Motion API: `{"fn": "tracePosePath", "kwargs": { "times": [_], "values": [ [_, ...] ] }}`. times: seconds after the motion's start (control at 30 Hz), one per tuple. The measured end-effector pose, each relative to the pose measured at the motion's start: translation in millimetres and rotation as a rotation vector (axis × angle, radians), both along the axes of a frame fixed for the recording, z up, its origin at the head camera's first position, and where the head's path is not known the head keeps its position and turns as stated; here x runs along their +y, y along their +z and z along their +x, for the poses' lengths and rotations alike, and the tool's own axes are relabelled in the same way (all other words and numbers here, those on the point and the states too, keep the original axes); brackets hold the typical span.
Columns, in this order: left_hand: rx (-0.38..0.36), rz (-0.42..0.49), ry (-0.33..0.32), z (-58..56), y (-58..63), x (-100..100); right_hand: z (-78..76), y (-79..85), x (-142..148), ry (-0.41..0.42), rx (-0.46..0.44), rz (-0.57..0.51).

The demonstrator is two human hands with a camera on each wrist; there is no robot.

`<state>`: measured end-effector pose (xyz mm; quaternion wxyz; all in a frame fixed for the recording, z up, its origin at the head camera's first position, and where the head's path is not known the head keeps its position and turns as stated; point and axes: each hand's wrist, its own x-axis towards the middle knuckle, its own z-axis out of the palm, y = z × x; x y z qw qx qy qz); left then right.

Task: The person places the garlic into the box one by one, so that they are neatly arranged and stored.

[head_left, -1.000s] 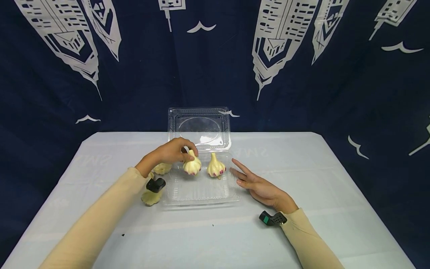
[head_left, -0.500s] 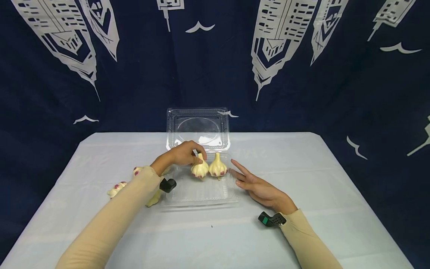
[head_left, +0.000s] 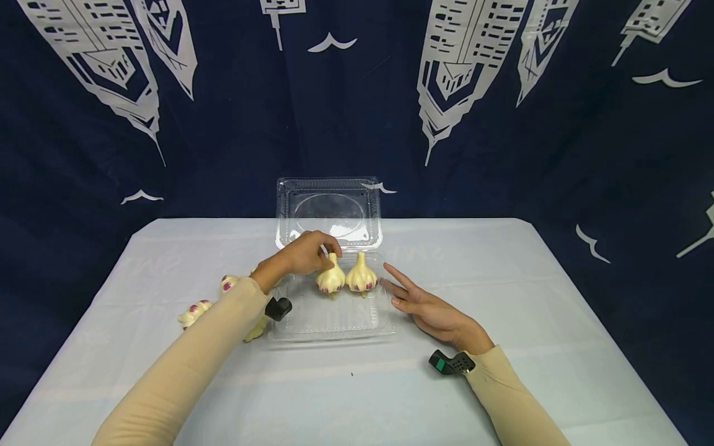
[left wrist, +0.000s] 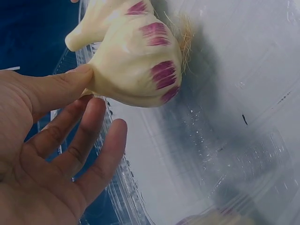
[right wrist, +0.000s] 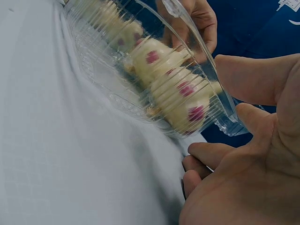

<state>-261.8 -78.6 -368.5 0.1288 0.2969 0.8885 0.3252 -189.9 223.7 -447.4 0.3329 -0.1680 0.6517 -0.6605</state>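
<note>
Since a second ago, the left hand (head_left: 304,254) has moved to the right over the clear container (head_left: 334,319), bringing its garlic bulb (head_left: 331,280) up close to the second bulb (head_left: 361,275). The gap between them has shrunk until they stand touching or nearly so, both neck-up near the back of the base. In the last half second almost nothing has shifted, which suggests the placing is at its final stage. The left grip has the bulb pinched at its neck between thumb and fingers; whether its underside already rests on the container floor is hard to tell.

The right hand (head_left: 437,316) has stayed beside the container's right wall, fingers extended and holding nothing; contact with the wall is unclear. The lid (head_left: 330,210) stands raised at the back. More bulbs (head_left: 195,311) lie on the desk (head_left: 357,409) to the left, partly behind the sleeve (head_left: 184,365), outside the container.
</note>
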Motion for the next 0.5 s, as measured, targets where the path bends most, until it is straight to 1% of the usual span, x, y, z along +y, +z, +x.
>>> {"fn": "tracePosePath", "kwargs": {
  "times": [0.1, 0.2, 0.5],
  "values": [
    [0.018, 0.001, 0.016, -0.1, -0.4, -0.7, 0.1, 0.0, 0.1, 0.003, 0.001, -0.005],
    [0.039, 0.002, 0.018, 0.1, -0.4, -1.8, 0.3, 0.0, 0.1, 0.005, 0.004, -0.007],
    [0.036, -0.007, 0.043, 1.1, 1.8, -5.0, 0.2, -0.3, 0.0, 0.007, 0.007, -0.005]
  ]
}}
